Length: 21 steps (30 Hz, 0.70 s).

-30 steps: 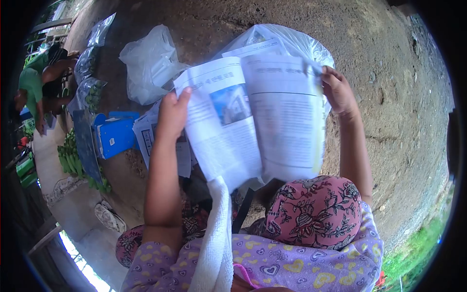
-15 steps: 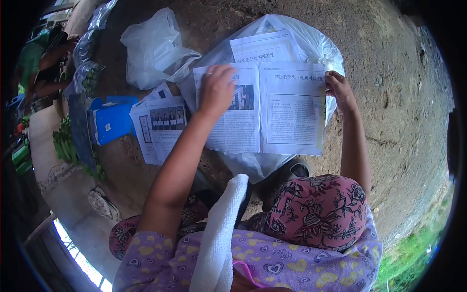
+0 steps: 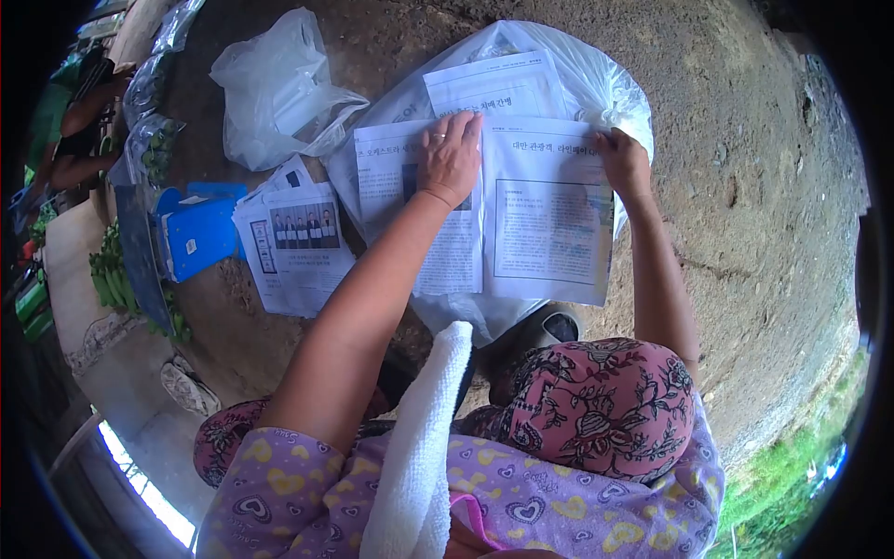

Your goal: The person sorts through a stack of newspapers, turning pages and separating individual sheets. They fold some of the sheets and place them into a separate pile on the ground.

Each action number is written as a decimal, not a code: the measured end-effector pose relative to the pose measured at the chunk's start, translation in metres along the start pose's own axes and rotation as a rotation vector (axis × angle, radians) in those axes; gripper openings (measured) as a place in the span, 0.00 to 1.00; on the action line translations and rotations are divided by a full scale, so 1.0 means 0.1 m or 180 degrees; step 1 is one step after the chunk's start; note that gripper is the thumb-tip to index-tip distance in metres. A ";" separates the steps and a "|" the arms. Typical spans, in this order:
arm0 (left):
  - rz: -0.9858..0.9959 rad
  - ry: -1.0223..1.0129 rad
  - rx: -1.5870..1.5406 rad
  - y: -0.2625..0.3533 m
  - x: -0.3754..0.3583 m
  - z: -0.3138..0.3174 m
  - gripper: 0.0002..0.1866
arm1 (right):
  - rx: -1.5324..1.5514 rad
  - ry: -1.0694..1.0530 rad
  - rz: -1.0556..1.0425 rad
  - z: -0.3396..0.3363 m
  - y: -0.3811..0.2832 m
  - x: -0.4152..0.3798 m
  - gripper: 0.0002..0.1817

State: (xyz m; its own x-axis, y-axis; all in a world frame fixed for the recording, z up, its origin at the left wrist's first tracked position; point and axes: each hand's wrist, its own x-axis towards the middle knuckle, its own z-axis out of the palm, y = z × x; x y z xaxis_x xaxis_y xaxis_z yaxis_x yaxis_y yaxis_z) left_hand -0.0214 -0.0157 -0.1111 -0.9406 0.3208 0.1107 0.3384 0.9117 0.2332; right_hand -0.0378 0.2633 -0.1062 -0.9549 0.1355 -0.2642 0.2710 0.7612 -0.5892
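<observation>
An open newspaper sheet (image 3: 545,228) with Korean print and a centre fold lies over a filled clear plastic bag (image 3: 610,88) on the ground. My left hand (image 3: 451,160) rests flat on the sheet just left of the fold, near the top edge, fingers stretched out and holding nothing. At the upper right corner, my right hand (image 3: 623,166) pinches the sheet between thumb and fingers. A second printed sheet (image 3: 498,82) lies on the bag beyond, partly covered by the first.
More printed sheets (image 3: 296,265) lie at the left beside a blue plastic object (image 3: 200,238). A crumpled white plastic bag (image 3: 275,98) sits beyond them. Green bananas (image 3: 114,284) and another person's arm (image 3: 84,170) show at the far left. Bare soil (image 3: 745,186) extends to the right.
My left hand has moved right, from the left page to beside the fold, and now lies flat. My right hand keeps its pinch on the corner. The view has shifted slightly.
</observation>
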 end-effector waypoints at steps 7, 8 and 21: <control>0.0010 0.0107 0.0167 -0.01 -0.02 0.01 0.25 | 0.0298 0.0221 0.0314 0.08 0.07 -0.35 0.15; 0.0015 0.0117 0.0171 -0.01 -0.03 0.02 0.24 | 0.0341 0.0325 0.0365 0.07 0.12 -0.40 0.14; 0.0047 0.0205 0.0020 -0.04 -0.05 0.02 0.27 | 0.1962 -0.0162 0.1680 0.11 0.45 -1.78 0.11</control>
State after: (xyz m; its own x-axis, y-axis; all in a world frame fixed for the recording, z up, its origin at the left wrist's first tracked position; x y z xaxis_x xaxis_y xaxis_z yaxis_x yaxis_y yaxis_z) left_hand -0.0180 -0.0207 -0.1149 -0.9318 0.3173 0.1761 0.3519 0.9086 0.2248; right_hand 0.1453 0.2667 -0.0943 -0.6800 0.3386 -0.6503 0.7162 0.1170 -0.6880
